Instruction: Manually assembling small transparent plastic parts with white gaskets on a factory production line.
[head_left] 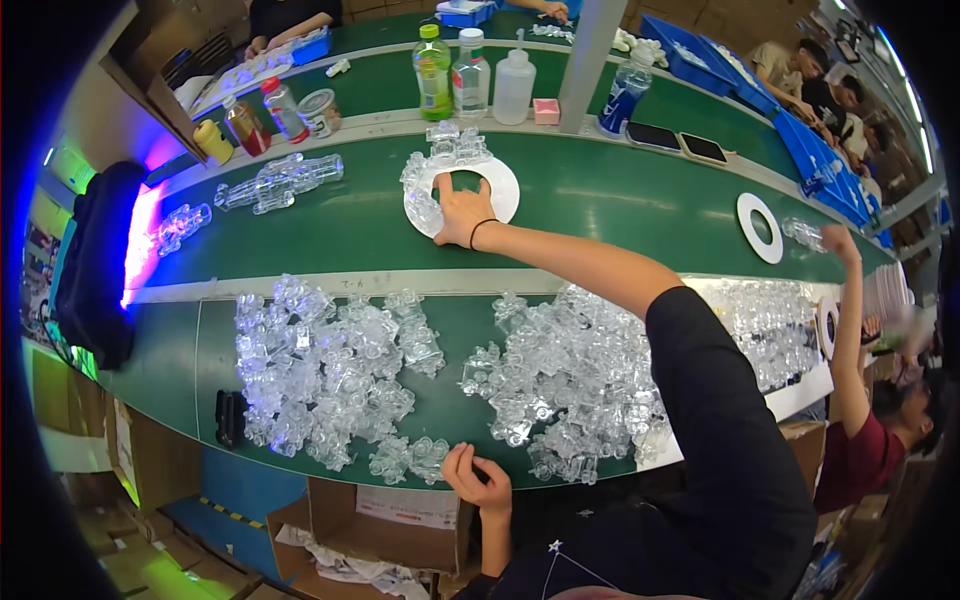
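My right hand (pixel 466 213) reaches across the green conveyor belt and rests on the near rim of a flat white ring (pixel 507 190). Its fingers are spread over the ring's hole. Clear plastic pieces (pixel 455 148) sit along the ring's far and left side, next to those fingers. By the table's near edge, my left hand (pixel 478 480) has its fingers curled in; anything between them is hidden. Just left of it lies a small cluster of clear pieces (pixel 410 459). Two big heaps of similar parts, a left heap (pixel 325 370) and a right heap (pixel 575 375), cover the near table.
Further clear assemblies (pixel 280 184) lie on the belt at left, near a black lit machine (pixel 95 265). Bottles, including a white pump bottle (pixel 514 88), and phones (pixel 652 137) line the far ledge. At right, a co-worker's arm (pixel 850 330) reaches over beside another white ring (pixel 760 228).
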